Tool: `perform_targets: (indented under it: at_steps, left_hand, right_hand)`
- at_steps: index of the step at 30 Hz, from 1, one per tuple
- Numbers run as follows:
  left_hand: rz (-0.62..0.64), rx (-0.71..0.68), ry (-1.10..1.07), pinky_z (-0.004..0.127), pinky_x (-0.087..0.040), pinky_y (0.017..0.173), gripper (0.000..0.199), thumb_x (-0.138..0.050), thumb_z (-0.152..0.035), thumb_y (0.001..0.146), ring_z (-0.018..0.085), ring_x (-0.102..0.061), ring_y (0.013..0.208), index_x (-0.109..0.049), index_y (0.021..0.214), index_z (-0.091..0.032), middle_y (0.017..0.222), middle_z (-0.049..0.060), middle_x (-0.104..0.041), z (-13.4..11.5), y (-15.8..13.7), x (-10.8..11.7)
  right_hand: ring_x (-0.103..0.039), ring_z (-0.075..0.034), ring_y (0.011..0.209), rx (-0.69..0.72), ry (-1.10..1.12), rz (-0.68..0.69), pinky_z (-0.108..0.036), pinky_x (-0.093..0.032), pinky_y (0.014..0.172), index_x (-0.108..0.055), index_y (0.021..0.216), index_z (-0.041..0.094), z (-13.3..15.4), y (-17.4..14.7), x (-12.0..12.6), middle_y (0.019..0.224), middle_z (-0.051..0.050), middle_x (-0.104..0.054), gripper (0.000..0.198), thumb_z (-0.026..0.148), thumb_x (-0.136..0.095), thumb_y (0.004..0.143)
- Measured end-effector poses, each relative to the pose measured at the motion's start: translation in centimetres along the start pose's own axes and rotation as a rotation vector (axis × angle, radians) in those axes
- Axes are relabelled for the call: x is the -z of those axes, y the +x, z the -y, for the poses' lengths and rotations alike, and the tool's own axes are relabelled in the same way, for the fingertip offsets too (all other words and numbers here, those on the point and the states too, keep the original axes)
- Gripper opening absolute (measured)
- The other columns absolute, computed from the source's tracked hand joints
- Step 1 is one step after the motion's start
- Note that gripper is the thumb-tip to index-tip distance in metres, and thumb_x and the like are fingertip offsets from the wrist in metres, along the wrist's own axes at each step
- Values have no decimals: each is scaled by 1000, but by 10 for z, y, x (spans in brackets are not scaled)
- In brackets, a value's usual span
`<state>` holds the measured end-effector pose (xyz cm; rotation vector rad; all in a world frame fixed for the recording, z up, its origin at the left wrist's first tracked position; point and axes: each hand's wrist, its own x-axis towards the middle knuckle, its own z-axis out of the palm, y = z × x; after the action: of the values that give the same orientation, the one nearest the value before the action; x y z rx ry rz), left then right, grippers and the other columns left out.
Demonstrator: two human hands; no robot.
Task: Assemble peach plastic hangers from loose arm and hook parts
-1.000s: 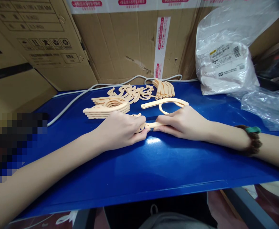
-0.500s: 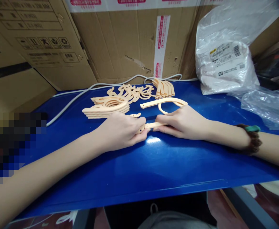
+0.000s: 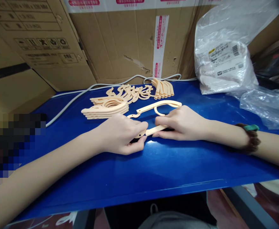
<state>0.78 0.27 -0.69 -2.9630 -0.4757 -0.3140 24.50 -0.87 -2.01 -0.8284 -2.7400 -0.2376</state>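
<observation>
My left hand is closed in a pinch on a small cream plastic hanger piece with a dark hole in it. A curved cream tip pokes out behind its knuckles. Facing it, my right hand grips a straight cream hanger arm, whose end meets the left hand's piece. Beyond the right hand extends a longer cream hanger arm with a curved hook part below it. My fingers hide how these parts connect.
A stack of cream hanger parts lies left of centre. Behind are loose hooks and a row of curved arms. A white cable crosses the blue table. Cardboard boxes and a plastic bag stand behind.
Both hands and the pieces in them have tilted slightly. The longer arm's left end has come down and left, and the curved tip has shifted left. My left fingertips are a little further apart.
</observation>
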Motion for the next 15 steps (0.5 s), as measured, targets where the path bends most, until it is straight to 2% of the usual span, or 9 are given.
perform_targets:
  at_steps: [11, 15]
  left_hand:
    - [-5, -26, -84, 27, -24, 46, 14, -42, -25, 84, 11, -46, 47, -43, 71, -20, 58, -4, -53, 2, -3, -6]
    - [-17, -36, -74, 26, -25, 47, 18, -40, -25, 88, 11, -45, 46, -43, 71, -20, 57, -4, -52, 1, -3, -5]
  right_hand:
    - [-48, -12, 50, -16, 41, 34, -27, -20, 50, -55, 77, 17, 0, 0, 1, 58, -1, -59, 47, 56, -37, 96]
    - [-48, -12, 50, -7, 35, 32, -27, -20, 50, -55, 77, 17, -1, 0, 1, 58, -1, -58, 47, 56, -37, 96]
